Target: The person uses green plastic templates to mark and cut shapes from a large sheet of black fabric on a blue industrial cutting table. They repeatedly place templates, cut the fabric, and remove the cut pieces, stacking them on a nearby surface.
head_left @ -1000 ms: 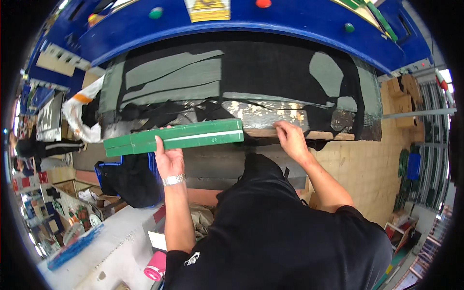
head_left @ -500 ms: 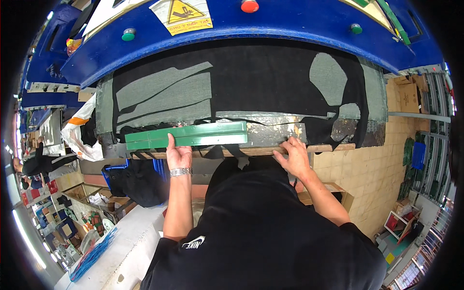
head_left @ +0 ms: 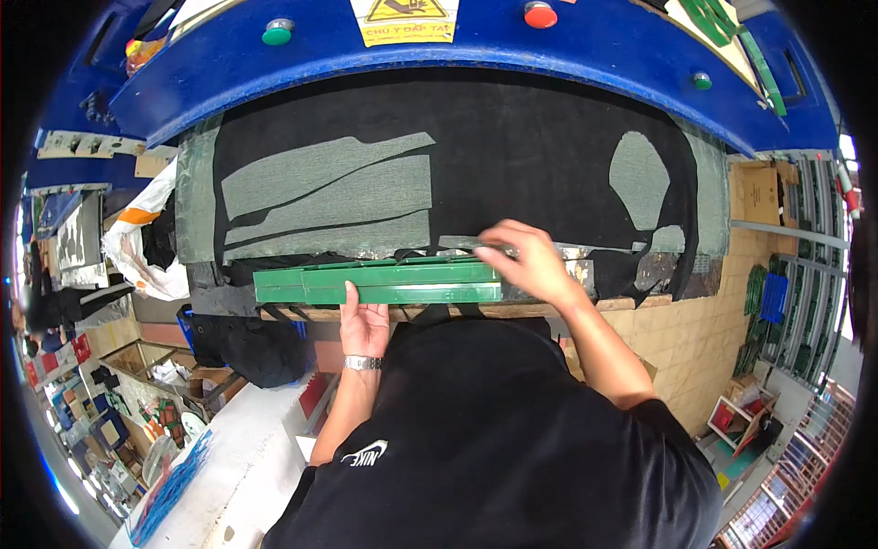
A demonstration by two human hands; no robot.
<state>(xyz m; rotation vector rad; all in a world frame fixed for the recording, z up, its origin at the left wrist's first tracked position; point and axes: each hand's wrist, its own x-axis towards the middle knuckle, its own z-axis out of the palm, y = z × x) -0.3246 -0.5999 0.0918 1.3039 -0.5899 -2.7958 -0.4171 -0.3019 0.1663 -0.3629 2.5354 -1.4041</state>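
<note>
A long green metal bar (head_left: 421,293), with a lengthwise ledge, lies level along the near edge of the work surface. My left hand (head_left: 364,325) grips it from below, thumb up against its front face. Over the bar's right end is my right hand (head_left: 529,261), its thumb and fingers drawn together. Whether something small is between those fingertips is hidden. Beyond the bar a sheet of black fabric (head_left: 521,156) covers the surface. Cut-out openings in it, long at the left and rounded at the right, show the grey-green board (head_left: 366,188) underneath.
A blue machine beam (head_left: 494,46) spans the far side, with a red button (head_left: 540,15), green buttons (head_left: 277,32) and a warning sign. A wooden strip (head_left: 622,306) edges the surface. A white sack (head_left: 142,242) and a blue crate with black material (head_left: 247,348) are at the left.
The green bar and my left hand are nearer to me and farther right in the view. My right hand has left the near edge and moved up-left to the bar's right end. The view has shifted.
</note>
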